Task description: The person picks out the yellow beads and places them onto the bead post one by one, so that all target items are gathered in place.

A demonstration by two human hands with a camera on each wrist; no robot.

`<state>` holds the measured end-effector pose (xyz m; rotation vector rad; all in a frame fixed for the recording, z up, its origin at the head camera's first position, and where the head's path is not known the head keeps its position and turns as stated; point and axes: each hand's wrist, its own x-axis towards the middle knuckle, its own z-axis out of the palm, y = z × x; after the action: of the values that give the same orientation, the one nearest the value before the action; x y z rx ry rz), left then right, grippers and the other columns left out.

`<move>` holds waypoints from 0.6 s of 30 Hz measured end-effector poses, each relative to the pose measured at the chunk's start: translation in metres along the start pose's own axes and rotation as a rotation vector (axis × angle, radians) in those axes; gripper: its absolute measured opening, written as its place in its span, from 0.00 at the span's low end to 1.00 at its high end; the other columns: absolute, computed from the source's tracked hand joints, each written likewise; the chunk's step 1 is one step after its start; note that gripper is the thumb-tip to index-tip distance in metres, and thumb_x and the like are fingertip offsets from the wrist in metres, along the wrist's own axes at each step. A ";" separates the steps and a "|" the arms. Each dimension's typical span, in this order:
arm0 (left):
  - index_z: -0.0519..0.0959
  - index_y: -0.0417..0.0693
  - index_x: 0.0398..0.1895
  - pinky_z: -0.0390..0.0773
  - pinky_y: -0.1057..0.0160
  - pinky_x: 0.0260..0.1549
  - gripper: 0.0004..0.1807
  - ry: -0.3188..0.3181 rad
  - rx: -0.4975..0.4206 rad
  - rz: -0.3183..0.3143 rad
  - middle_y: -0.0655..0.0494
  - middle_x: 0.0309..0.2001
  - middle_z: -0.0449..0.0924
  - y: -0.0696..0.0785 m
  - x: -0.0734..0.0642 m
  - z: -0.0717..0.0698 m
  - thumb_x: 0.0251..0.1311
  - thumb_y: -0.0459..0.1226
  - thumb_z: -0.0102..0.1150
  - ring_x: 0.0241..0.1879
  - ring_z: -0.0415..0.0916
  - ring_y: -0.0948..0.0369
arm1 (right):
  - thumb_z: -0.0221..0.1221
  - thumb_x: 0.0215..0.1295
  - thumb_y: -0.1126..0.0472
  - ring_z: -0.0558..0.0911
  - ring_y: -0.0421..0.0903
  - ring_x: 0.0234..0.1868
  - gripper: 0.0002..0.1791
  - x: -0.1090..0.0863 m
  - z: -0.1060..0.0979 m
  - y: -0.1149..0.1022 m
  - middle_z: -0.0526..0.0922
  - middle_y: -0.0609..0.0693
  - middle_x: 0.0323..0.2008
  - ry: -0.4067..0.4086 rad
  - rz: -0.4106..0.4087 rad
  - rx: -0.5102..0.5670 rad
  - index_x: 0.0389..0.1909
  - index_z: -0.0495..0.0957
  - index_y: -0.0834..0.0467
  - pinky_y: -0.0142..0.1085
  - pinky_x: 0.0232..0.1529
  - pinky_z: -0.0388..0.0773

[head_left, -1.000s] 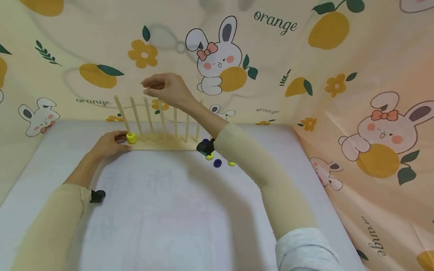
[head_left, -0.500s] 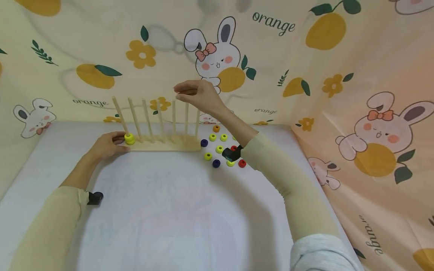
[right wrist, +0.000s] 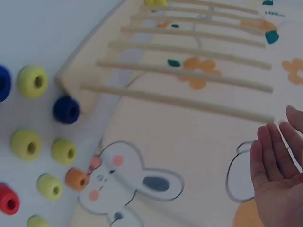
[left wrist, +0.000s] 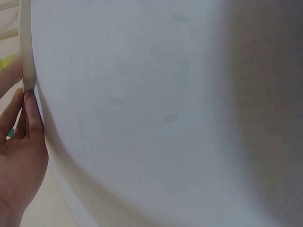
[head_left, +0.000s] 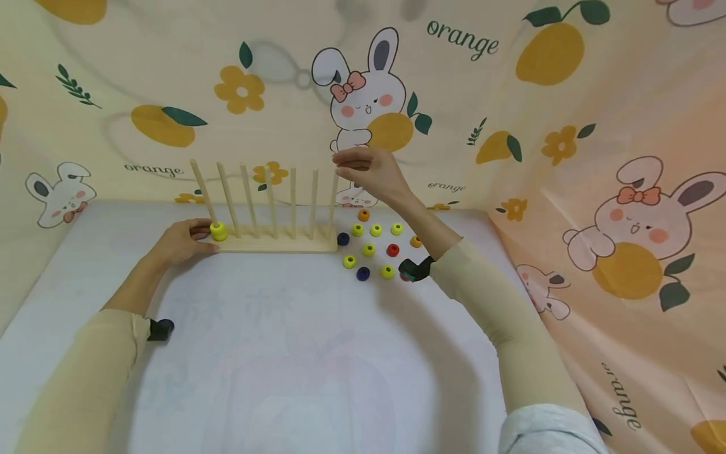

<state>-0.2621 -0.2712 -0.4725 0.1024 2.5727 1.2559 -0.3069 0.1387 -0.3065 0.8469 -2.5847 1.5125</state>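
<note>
The wooden peg stand (head_left: 278,244) is a flat bar with a row of several upright rods. Two yellow beads (head_left: 218,232) sit stacked at the foot of its leftmost rod. My left hand (head_left: 183,241) grips the stand's left end, thumb at the front and fingers reaching behind. High over the other end, my right hand (head_left: 374,173) has its fingertips right at the top of the rightmost rod (right wrist: 180,102). In the right wrist view the right hand's fingers are nearly straight, thumb apart, with nothing between them.
Right of the stand lie loose beads: several yellow beads (head_left: 368,250), two dark blue beads (head_left: 363,273), a red bead (head_left: 393,250) and an orange bead (head_left: 363,215) among them. The right wrist camera hides part of another red bead. A printed cloth (head_left: 454,113) rises behind the white table (head_left: 272,353).
My right hand has moved right and slightly down, from above the left rods to the rightmost rod's top, uncovering the loose beads. My left hand stays on the stand's left end.
</note>
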 end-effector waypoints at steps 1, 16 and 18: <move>0.53 0.27 0.73 0.63 0.44 0.68 0.45 0.001 0.001 -0.003 0.27 0.70 0.59 0.000 0.000 0.000 0.61 0.35 0.68 0.69 0.60 0.37 | 0.66 0.65 0.61 0.85 0.45 0.45 0.15 -0.003 -0.003 0.003 0.86 0.54 0.47 0.002 0.007 -0.004 0.51 0.84 0.61 0.33 0.49 0.82; 0.54 0.28 0.74 0.64 0.44 0.67 0.45 -0.002 0.000 0.005 0.28 0.70 0.60 -0.001 0.001 0.002 0.61 0.36 0.68 0.68 0.62 0.38 | 0.66 0.65 0.62 0.85 0.45 0.46 0.16 -0.046 -0.027 0.057 0.86 0.55 0.49 0.011 0.155 -0.014 0.53 0.83 0.60 0.33 0.52 0.81; 0.54 0.28 0.74 0.64 0.44 0.67 0.45 0.005 0.008 0.005 0.29 0.70 0.61 -0.001 0.002 0.000 0.61 0.36 0.68 0.68 0.62 0.39 | 0.66 0.65 0.63 0.84 0.46 0.46 0.16 -0.050 -0.028 0.064 0.85 0.56 0.49 0.010 0.177 0.003 0.53 0.83 0.60 0.34 0.52 0.81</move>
<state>-0.2636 -0.2712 -0.4735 0.1073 2.5831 1.2496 -0.3010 0.2081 -0.3573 0.6233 -2.7138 1.5571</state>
